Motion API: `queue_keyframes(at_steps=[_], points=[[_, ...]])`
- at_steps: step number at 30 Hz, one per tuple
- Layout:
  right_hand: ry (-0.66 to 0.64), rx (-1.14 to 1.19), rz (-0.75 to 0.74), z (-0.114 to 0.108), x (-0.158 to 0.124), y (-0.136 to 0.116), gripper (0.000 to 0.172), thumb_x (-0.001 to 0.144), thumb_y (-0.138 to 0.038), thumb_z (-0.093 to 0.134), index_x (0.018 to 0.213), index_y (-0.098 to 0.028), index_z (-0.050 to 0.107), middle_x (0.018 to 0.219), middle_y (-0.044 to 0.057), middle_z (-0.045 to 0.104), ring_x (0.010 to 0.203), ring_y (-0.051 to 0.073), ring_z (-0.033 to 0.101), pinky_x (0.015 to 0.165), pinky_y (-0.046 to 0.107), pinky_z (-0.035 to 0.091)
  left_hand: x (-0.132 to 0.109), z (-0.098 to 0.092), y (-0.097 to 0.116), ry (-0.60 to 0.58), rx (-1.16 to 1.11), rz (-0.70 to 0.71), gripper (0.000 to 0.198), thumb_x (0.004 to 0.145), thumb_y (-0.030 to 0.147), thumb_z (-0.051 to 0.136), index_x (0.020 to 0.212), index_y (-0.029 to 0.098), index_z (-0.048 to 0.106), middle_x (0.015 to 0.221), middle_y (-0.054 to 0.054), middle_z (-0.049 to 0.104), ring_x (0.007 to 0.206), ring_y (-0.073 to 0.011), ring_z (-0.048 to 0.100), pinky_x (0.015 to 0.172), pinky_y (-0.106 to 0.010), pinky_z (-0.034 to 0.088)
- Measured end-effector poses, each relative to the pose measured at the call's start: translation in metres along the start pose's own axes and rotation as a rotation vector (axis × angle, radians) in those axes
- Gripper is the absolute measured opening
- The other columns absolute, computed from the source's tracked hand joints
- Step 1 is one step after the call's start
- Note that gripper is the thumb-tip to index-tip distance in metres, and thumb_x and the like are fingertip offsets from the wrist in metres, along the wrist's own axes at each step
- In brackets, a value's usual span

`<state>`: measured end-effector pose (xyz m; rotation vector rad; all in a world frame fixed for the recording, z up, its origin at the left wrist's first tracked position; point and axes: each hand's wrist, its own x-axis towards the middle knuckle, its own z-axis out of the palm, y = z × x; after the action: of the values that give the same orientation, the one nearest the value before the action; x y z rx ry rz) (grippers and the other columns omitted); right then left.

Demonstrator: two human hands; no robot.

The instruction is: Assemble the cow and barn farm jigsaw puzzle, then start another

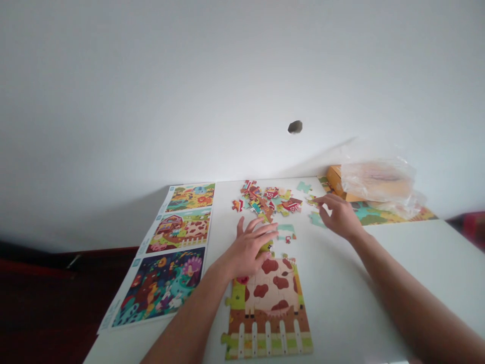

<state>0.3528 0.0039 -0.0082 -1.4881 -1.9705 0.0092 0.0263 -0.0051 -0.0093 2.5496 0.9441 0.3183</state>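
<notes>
A partly joined jigsaw with a spotted cow and a white fence lies on the white table in front of me. My left hand rests flat at its top edge, fingers stretched out over a yellow-green piece. My right hand hovers farther right with bent fingers, touching small pieces beside a pale teal piece. A heap of loose pieces lies between the hands and the wall. Another teal piece sits just right of my left fingertips.
A reference sheet with three coloured pictures lies along the table's left side. At the far right an orange box and a crumpled clear plastic bag sit on another printed sheet. The white wall has a dark hole.
</notes>
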Motion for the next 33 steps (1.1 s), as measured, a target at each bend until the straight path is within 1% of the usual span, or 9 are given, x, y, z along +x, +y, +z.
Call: queue_keyframes(at_steps=[2,5,10,13,15,19,22,26,33], points=[[0.073,-0.107,0.116,-0.006,0.0,0.02,0.031,0.08,-0.017,0.05,0.099,-0.019,0.073,0.09,0.009,0.071,0.082,0.025,0.066,0.079,0.038,0.053,0.0,0.001,0.0,-0.012,-0.01,0.0,0.057,0.084,0.015,0.059,0.138,0.034,0.056,0.153,0.0,0.048,0.147,-0.032,0.028,0.12,-0.067,-0.002],[0.086,-0.207,0.24,-0.011,-0.003,0.039,0.028,0.077,-0.018,0.051,0.093,-0.019,0.075,0.089,0.009,0.073,0.082,0.026,0.068,0.08,0.038,0.053,0.001,0.001,-0.001,-0.018,-0.018,-0.012,0.055,0.084,0.016,0.06,0.136,0.034,0.057,0.151,0.0,0.049,0.146,-0.0332,0.028,0.119,-0.069,0.0],[0.011,-0.23,0.322,-0.009,-0.007,0.039,0.023,0.079,-0.024,0.055,0.09,-0.021,0.075,0.081,0.005,0.074,0.076,0.024,0.068,0.076,0.035,0.052,0.0,0.0,-0.001,-0.03,-0.024,-0.018,0.056,0.083,0.017,0.06,0.137,0.032,0.057,0.152,-0.001,0.049,0.146,-0.0337,0.028,0.119,-0.069,0.002],[-0.093,-0.155,0.235,-0.002,-0.007,0.032,0.02,0.082,-0.03,0.059,0.09,-0.021,0.074,0.081,0.004,0.073,0.072,0.021,0.067,0.074,0.034,0.052,0.0,0.0,0.0,-0.026,-0.023,-0.017,0.055,0.083,0.017,0.059,0.137,0.031,0.057,0.152,-0.001,0.049,0.146,-0.0336,0.029,0.119,-0.069,0.003],[-0.142,-0.116,0.137,0.005,-0.008,0.026,0.02,0.084,-0.032,0.06,0.093,-0.021,0.074,0.087,0.007,0.072,0.077,0.022,0.067,0.077,0.035,0.053,0.0,0.0,-0.001,-0.019,-0.023,-0.015,0.054,0.083,0.018,0.06,0.136,0.031,0.058,0.152,-0.001,0.049,0.146,-0.0338,0.029,0.12,-0.068,0.003],[-0.155,-0.115,-0.062,0.022,-0.007,0.005,0.031,0.089,-0.033,0.06,0.115,-0.021,0.07,0.122,0.014,0.065,0.111,0.03,0.061,0.098,0.048,0.047,0.0,0.0,-0.001,-0.012,-0.024,-0.009,0.052,0.084,0.019,0.06,0.134,0.031,0.059,0.151,-0.001,0.05,0.145,-0.0338,0.03,0.12,-0.067,0.005],[-0.235,-0.08,-0.158,0.031,-0.006,-0.014,0.04,0.092,-0.034,0.058,0.132,-0.027,0.061,0.142,0.012,0.055,0.127,0.033,0.051,0.104,0.054,0.041,0.0,-0.001,-0.001,-0.009,-0.021,-0.006,0.053,0.084,0.019,0.06,0.135,0.032,0.059,0.15,-0.001,0.051,0.145,-0.0336,0.03,0.121,-0.066,0.005],[-0.316,-0.042,-0.188,0.033,-0.004,-0.027,0.043,0.095,-0.032,0.055,0.138,-0.029,0.055,0.143,0.01,0.055,0.129,0.032,0.049,0.105,0.054,0.039,0.0,0.0,-0.002,0.004,-0.021,-0.002,0.055,0.083,0.019,0.062,0.136,0.033,0.058,0.15,-0.001,0.052,0.145,-0.0333,0.03,0.121,-0.064,0.006],[-0.3,-0.047,-0.161,0.032,-0.004,-0.026,0.038,0.094,-0.028,0.055,0.132,-0.028,0.058,0.144,0.011,0.053,0.127,0.03,0.049,0.105,0.053,0.039,0.0,0.0,-0.002,0.001,-0.032,-0.001,0.055,0.082,0.019,0.062,0.135,0.033,0.058,0.15,0.0,0.051,0.145,-0.032,0.031,0.122,-0.062,0.008]])
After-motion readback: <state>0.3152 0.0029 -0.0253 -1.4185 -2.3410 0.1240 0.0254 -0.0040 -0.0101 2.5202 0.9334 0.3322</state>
